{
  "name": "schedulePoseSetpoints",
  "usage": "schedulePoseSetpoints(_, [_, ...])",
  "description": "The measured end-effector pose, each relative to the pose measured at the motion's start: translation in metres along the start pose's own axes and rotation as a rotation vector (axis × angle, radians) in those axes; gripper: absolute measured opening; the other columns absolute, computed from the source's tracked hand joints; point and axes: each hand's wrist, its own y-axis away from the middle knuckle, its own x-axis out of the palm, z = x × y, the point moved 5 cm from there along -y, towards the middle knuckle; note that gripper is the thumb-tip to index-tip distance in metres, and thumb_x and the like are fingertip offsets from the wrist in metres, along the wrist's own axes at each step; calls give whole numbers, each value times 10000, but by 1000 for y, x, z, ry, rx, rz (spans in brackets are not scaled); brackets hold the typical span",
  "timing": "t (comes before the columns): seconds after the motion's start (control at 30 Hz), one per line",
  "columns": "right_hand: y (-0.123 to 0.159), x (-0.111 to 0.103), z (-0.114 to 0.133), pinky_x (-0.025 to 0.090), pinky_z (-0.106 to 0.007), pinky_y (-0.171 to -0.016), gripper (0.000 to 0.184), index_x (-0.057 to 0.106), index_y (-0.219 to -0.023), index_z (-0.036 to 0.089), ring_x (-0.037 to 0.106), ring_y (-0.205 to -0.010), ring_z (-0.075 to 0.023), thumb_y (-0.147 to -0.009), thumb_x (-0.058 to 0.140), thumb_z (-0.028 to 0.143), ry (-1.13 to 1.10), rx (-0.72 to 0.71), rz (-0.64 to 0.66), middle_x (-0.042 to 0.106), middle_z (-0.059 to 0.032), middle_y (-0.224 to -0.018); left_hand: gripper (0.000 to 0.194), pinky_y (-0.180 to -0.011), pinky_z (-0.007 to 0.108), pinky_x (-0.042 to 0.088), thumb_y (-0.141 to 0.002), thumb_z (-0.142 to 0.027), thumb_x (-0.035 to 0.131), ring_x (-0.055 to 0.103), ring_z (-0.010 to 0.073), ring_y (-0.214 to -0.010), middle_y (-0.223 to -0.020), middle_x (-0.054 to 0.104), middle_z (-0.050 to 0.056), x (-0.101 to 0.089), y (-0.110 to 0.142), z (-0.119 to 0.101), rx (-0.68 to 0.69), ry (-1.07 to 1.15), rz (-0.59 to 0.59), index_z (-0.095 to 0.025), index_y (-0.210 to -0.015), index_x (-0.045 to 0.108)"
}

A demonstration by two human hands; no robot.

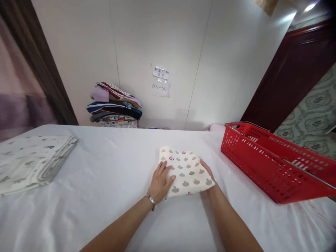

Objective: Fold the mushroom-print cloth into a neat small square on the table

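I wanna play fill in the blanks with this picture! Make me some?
The basket is coloured ____.
The lower wall paper says 45-____.
The left hand touches the patterned cloth; the other hand, the ____ one, does too.
The folded pile is to the ____ of the basket.

Missing words: red; 50; right; left.

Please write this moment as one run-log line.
left hand: on folded white mushroom-print cloth | right hand: at its right edge | left: larger folded white patterned cloth | right: red perforated plastic basket
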Motion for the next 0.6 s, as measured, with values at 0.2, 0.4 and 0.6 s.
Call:
schedulePoseSetpoints(0.2, [5,-19,6,474,-417,-809,520,504,-1188,141,640,-857,-237,-779,513,464,-352,270,187,645,-136,-1042,450,-1096,459,167,-865,-475,384,95,244,-1360,-1451,262,61,8,-3,-9,-41,-59,-22,-209,-1205,510])
schedulePoseSetpoints(0.4, [-11,-57,8,511,-375,-714,522,489,-1197,182,646,-794,-227,-693,589,271,-97,44,-85,672,-72,-959,474,-1099,478,132,-871,-491,363,88,238,-1362,-1460,240,51,14,-9,-20,-40,-33,-5,-221,-1241,486])
schedulePoseSetpoints(0.6, [-20,-80,-25,470,-318,-749,391,598,-1079,136,617,-802,-202,-702,537,220,360,117,-331,667,-74,-900,511,-1097,448,170,-863,-490,371,113,232,-1359,-1459,244,50,22,-3,-7,-34,17,54,-215,-1288,439])
